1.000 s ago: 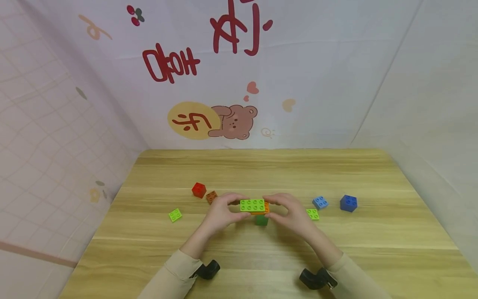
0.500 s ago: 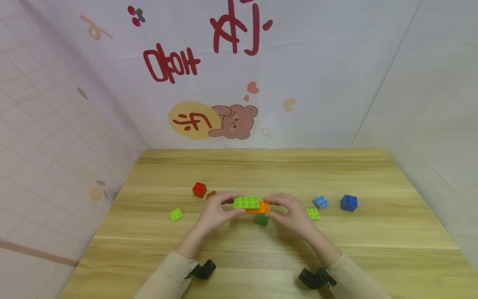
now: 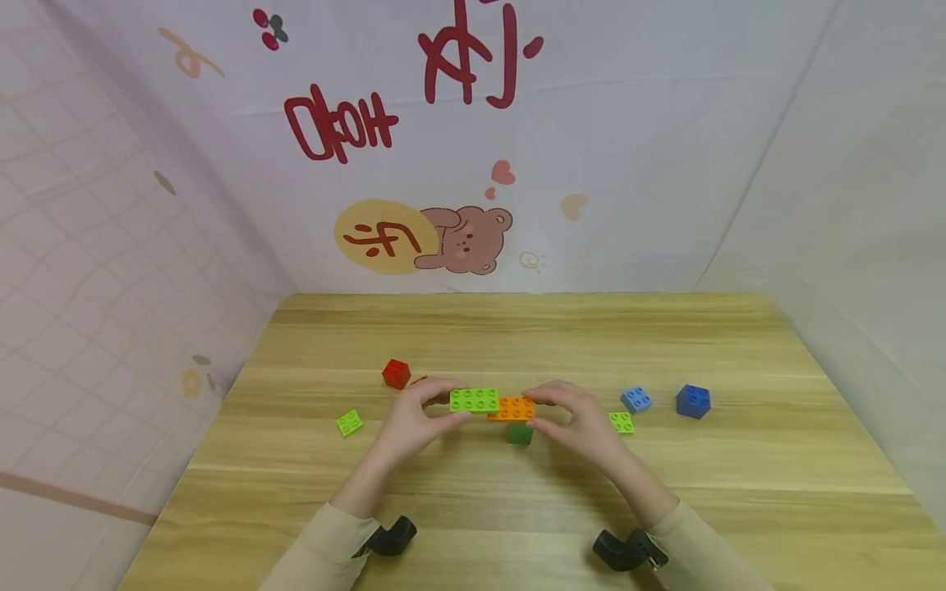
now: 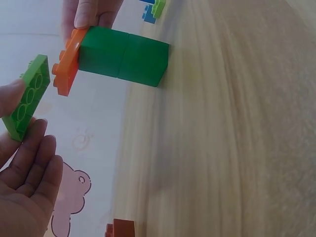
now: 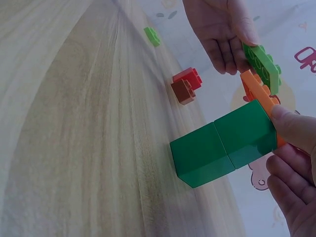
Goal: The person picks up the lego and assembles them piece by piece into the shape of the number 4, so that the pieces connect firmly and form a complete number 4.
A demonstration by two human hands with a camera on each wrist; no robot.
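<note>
In the head view my left hand pinches a light green flat eight-stud brick at its left end. My right hand holds the right end of an orange flat brick between thumb and fingers. Two dark green bricks, stacked one on the other, stand on the table under the orange brick, which overhangs them to the left. The left wrist view shows the light green brick apart from the orange studs, its hollow underside visible.
A red brick, a brown brick and a light green small brick lie left on the wooden table. Rightward are a light blue brick, a dark blue brick and another light green small brick.
My left hand has moved left with the light green brick, so more of the orange brick shows. The right hand has stayed nearly still on the orange brick.
</note>
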